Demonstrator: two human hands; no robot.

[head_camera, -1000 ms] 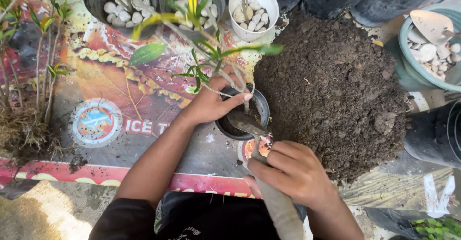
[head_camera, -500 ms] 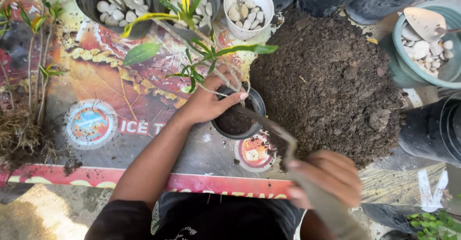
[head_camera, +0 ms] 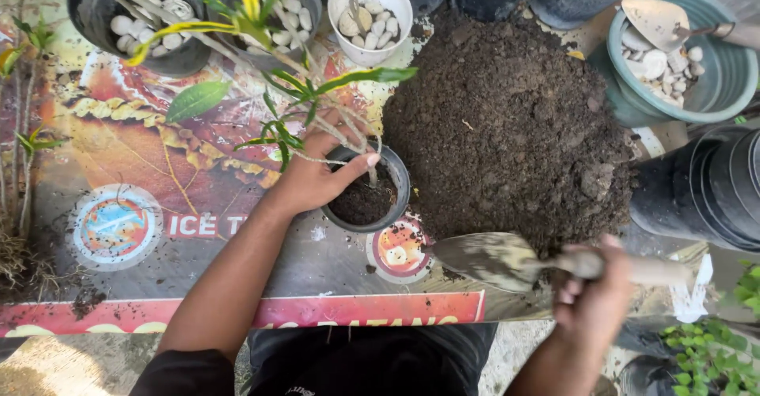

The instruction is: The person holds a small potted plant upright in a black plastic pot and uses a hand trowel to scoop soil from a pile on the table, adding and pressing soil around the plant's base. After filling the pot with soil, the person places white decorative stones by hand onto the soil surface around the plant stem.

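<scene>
My left hand (head_camera: pixel 313 176) grips the thin stem of a leafy plant (head_camera: pixel 297 111) and holds it upright in a small black pot (head_camera: pixel 368 198) partly filled with dark soil. My right hand (head_camera: pixel 594 301) holds the handle of a metal trowel (head_camera: pixel 495 260), whose soiled blade points left and hovers low, just right of the pot and at the front edge of a large soil heap (head_camera: pixel 507 123). The trowel blade carries only a thin smear of soil.
Pots topped with white pebbles (head_camera: pixel 146 24) (head_camera: pixel 370 16) stand at the back. A teal bowl (head_camera: pixel 716 95) of stones with a second trowel sits at the right, stacked black pots (head_camera: pixel 708 194) below it. A printed banner (head_camera: pixel 134 206) covers the work surface; loose seedlings (head_camera: pixel 20 150) lie at the left.
My right hand has swung the trowel away from the pot toward the right, down to the foot of the soil heap. My left hand has kept holding the plant in the pot.
</scene>
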